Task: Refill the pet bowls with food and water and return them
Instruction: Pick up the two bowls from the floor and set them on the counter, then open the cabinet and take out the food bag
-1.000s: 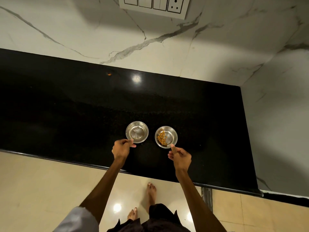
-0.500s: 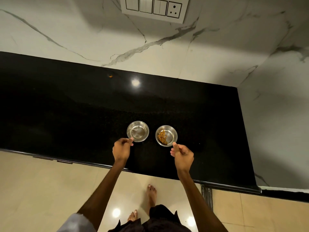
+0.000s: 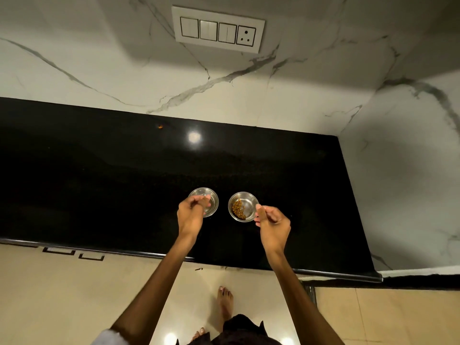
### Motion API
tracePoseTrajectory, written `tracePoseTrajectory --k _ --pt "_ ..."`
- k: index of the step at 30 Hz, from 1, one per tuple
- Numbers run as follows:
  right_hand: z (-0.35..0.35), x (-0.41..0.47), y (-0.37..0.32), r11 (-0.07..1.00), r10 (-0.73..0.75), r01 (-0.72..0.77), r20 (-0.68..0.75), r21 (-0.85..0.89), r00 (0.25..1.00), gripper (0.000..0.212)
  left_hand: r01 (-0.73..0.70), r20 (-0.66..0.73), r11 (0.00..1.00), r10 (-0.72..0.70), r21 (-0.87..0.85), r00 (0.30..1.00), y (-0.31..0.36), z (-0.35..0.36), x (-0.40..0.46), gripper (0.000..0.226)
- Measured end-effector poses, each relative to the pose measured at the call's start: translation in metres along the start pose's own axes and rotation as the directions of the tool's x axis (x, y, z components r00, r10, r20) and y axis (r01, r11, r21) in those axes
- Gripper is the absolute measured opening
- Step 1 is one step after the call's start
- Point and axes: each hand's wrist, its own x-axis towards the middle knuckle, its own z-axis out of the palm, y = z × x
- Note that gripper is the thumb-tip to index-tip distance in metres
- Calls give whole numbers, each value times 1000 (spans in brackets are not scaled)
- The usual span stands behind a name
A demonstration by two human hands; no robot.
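Both filled bowls gripped for carrying back

Left hand pinches the water bowl rim; right hand pinches the kibble bowl, level over the desk, probably to avoid spills.

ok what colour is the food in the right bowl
Golden brown kibble, in the steel bowl by the right hand; head view.

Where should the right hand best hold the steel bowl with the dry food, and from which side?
Pinch the near-right rim of the food bowl, where the right hand already is. The kibble lies toward the left, so that edge is bare; the thin upright rim suits a thumb-inside pinch.
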Motion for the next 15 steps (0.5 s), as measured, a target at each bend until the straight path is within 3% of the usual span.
tracePoseTrajectory --k 15 --pt "2 15 -90 981 -152 159 -73 110 986 7 -156 101 981 168 -118 981 92 27 -11 13"
